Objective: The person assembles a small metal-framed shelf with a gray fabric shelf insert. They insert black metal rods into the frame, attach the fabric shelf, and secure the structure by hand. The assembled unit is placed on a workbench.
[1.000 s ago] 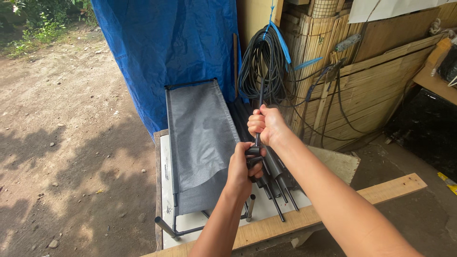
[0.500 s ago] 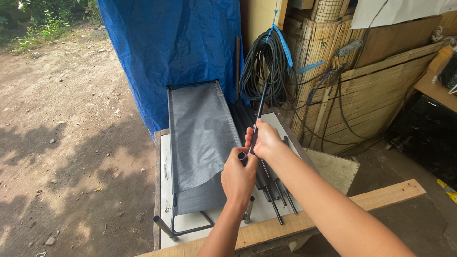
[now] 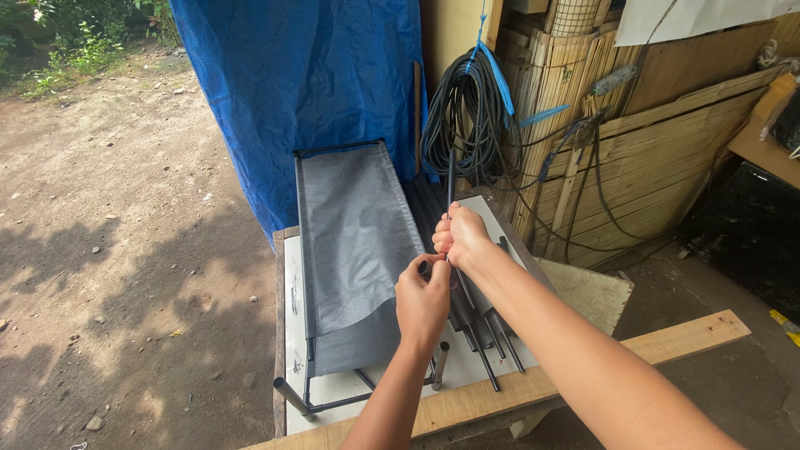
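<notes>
My right hand [image 3: 461,236] is closed around a thin black metal rod [image 3: 451,179] that stands nearly upright above the white tabletop [image 3: 292,300]. Just below it, my left hand [image 3: 422,300] pinches the lower part of the same rod, at a small dark fitting. Left of both hands lies a grey fabric panel [image 3: 354,242] stretched on a black tube frame [image 3: 300,225]. Several loose black rods [image 3: 492,346] lie on the table under my right forearm.
A blue tarp [image 3: 308,75] hangs behind the table. A coil of black cable [image 3: 471,117] hangs on the bamboo wall [image 3: 667,142] to the right. A wooden plank [image 3: 667,337] runs along the table's near edge. Bare dirt ground [image 3: 108,233] lies to the left.
Both hands have shifted slightly along the rod; my right hand dropped lower and closer to my left. The rod stays upright.
</notes>
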